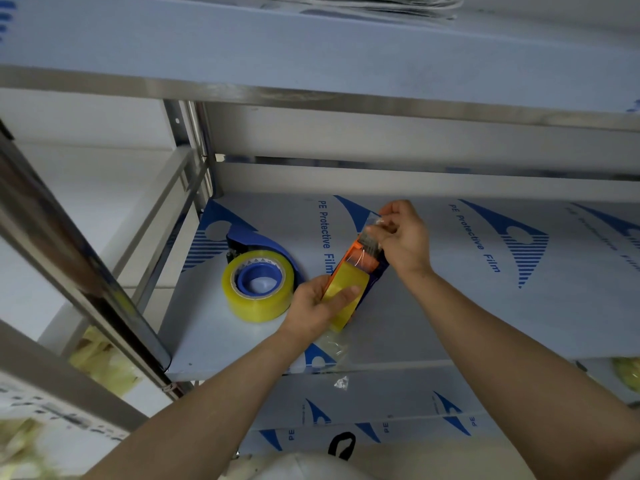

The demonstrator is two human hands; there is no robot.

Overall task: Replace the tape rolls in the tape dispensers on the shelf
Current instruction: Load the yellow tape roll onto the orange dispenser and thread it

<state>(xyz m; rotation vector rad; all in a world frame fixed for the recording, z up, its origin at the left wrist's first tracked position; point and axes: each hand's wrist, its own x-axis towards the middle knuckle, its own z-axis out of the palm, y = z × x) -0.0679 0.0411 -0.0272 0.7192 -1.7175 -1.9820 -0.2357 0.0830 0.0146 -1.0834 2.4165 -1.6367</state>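
An orange and blue tape dispenser (363, 263) with a yellowish clear tape roll (346, 292) mounted in it is held above the shelf (433, 313). My left hand (317, 303) grips the roll end of that dispenser from below. My right hand (403, 237) pinches the loose clear end of the tape at the dispenser's front, by the cutter. To the left a second, blue dispenser (258, 242) lies on its side on the shelf with a full yellowish roll (258, 285) on its blue hub.
The shelf is steel, covered in blue-printed protective film, with an upper shelf (311, 71) close overhead. A steel post (86, 271) slants down at left. Clear scraps (334, 344) lie at the shelf's front edge. Yellowish tape rolls show below at lower left and far right.
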